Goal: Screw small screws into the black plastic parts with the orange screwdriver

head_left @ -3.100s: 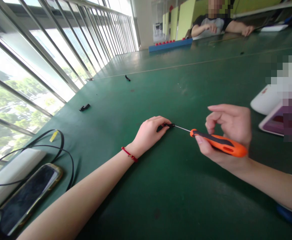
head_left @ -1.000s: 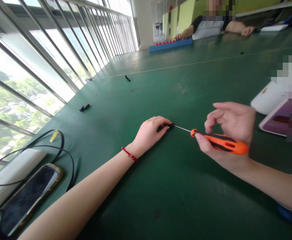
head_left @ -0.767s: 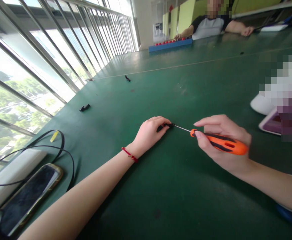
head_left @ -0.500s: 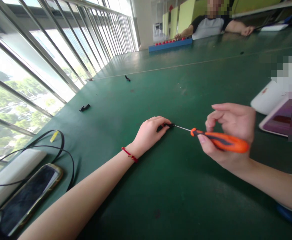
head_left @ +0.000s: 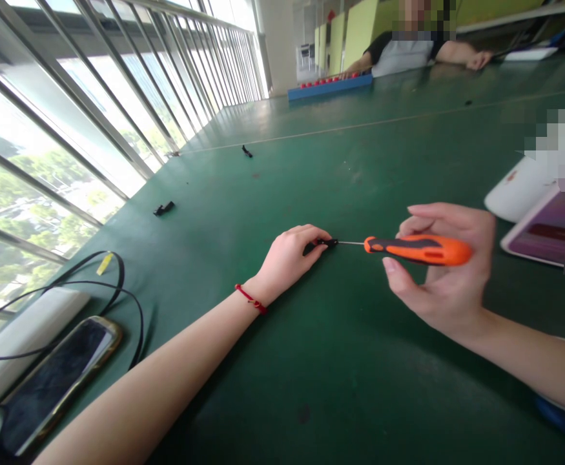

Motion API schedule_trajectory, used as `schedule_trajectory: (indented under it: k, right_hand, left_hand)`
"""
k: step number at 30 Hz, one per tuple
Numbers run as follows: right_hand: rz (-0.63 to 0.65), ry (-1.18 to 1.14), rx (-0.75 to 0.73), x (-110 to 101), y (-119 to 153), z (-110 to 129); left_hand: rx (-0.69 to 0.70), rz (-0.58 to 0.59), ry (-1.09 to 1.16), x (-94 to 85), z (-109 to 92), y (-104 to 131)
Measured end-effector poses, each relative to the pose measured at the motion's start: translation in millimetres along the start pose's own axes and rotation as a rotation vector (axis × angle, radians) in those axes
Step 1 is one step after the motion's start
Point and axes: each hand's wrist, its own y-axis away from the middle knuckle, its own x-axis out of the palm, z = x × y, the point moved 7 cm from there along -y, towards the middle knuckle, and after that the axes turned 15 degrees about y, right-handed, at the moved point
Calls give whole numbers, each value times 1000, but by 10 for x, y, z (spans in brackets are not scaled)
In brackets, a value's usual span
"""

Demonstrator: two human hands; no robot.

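My left hand point(head_left: 296, 255), resting on the green table, pinches a small black part point(head_left: 329, 243) between thumb and fingertips. Most of that part is hidden by the fingers; its right end shows. A screwdriver point(head_left: 418, 250) with an orange and dark grey handle lies roughly level, its thin shaft meeting the part's right end. Around the handle is my right hand point(head_left: 456, 258), the fingers curled behind it and the thumb apart below it. The handle rests against the fingers and palm.
Two small black pieces point(head_left: 164, 208) point(head_left: 247, 152) lie farther back on the table. At left are a phone point(head_left: 59, 387), a white box-like object point(head_left: 30, 342) and a looped black cable point(head_left: 141, 323). Metal railings point(head_left: 156, 77) border the left side. Across the table, a person sits behind a blue rack point(head_left: 330, 88).
The screwdriver's handle end has swung upward, so the tool lies more level. My right thumb has come away from the handle. The left hand and black part stay in place.
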Motion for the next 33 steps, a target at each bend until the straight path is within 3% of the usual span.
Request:
schedule_trajectory:
  k: [5,8,15,18,22,27,31,33]
  right_hand:
    - [159,151,-65,52,-20,75]
    - [184,176,-86,47,-3,106]
    - [-4,5,-39,6,9,-11]
    - [68,31,-5,45,-12,-14]
    - [169,185,-90,62,-18,112]
    - [141,217,-94,51,8,108]
    - [32,97,-32,19,8,23]
    - [50,86,-1,30,-6,-5]
  left_hand:
    - [8,-2,-3,2,4,1]
    - [7,-4,-2,1,2,2]
    - [4,1,-1,1,4,1]
    - [11,1,1,1,3,0]
    - [11,-6,-5,-1,4,-1]
    - [8,-4,-4,0,1,3]
    - [6,-3,0,-2,2,2]
    - [10,0,4,-1,1,0]
